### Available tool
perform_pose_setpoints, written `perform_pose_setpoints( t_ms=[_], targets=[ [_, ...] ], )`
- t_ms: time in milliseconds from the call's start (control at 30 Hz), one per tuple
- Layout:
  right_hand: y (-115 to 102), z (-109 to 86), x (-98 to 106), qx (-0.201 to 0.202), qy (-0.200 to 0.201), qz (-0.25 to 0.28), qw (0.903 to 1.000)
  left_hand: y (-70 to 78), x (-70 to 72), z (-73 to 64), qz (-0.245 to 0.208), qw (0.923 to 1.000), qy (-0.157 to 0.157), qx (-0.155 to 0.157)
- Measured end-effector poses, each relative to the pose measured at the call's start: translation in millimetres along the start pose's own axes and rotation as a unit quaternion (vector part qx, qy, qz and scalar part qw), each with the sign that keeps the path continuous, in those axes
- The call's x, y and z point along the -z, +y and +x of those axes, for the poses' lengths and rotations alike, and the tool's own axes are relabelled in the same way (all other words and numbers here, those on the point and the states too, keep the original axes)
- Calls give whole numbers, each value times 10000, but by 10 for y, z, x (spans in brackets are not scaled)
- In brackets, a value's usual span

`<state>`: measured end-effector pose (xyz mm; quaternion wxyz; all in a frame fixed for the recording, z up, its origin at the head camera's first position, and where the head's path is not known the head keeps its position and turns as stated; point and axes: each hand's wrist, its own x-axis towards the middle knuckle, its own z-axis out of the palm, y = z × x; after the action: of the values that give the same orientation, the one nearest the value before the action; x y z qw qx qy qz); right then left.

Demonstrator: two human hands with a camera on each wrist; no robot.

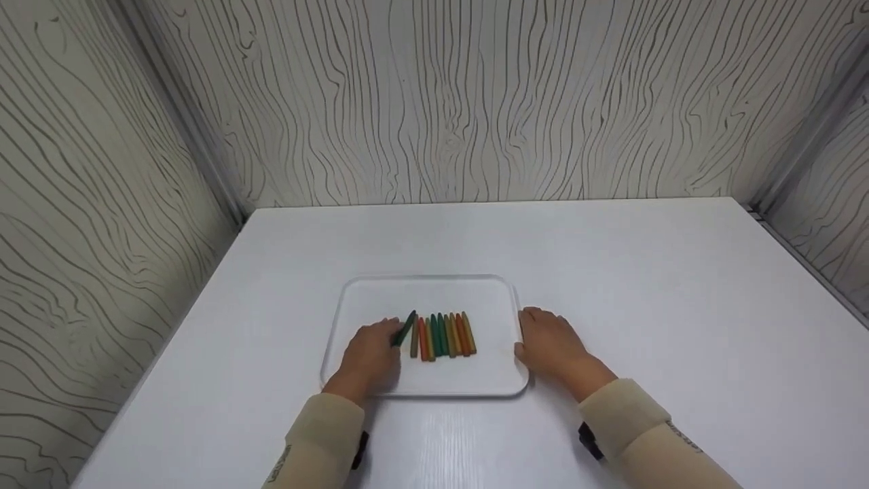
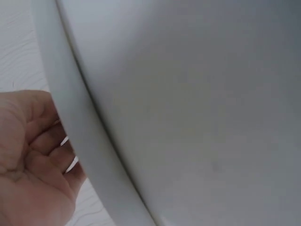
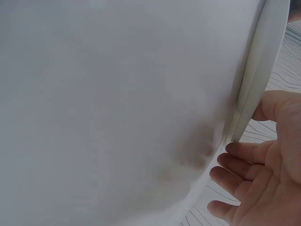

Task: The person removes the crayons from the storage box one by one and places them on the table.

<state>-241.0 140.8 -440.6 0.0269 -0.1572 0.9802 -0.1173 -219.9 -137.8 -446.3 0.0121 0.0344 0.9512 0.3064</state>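
A dark green crayon [image 1: 404, 327] slants up out of my left hand [image 1: 370, 352], pinched between the thumb and forefinger above the left half of the white tray [image 1: 499, 380]. Just right of it several crayons [image 1: 443, 335] in green, red, orange and brownish tones lie side by side in a row, tips away from me. My right hand [image 1: 551, 345] touches the tray's right edge with thumb and fingertips. In the right wrist view its fingers [image 3: 235, 181] are spread and fairly straight by the rim. The left wrist view shows curled fingers, with their tips hidden behind the tray rim [image 2: 87, 122].
The tray lies on a white table [image 1: 645, 292]. Behind the table stands a wall panel [image 1: 448, 102] with a wood-grain pattern, and similar panels rise on the left [image 1: 88, 238] and right.
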Motion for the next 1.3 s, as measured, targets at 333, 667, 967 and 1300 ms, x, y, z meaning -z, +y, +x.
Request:
perform_pose_setpoints(
  t_ms=[333, 667, 967, 1300],
  targets=[
    [157, -190, 29, 136, 219, 37, 9997, 167, -134, 6, 422, 9967, 683, -99],
    [266, -299, 52, 20, 143, 79, 9999, 234, -166, 13, 500, 9954, 793, -197],
    [314, -371, 82, -23, 190, 112, 9998, 248, -163, 17, 484, 9963, 691, -158],
    [407, -422, 86, -106, 240, 52, 9996, 243, -158, -10, 261, 9978, 592, -129]
  ],
)
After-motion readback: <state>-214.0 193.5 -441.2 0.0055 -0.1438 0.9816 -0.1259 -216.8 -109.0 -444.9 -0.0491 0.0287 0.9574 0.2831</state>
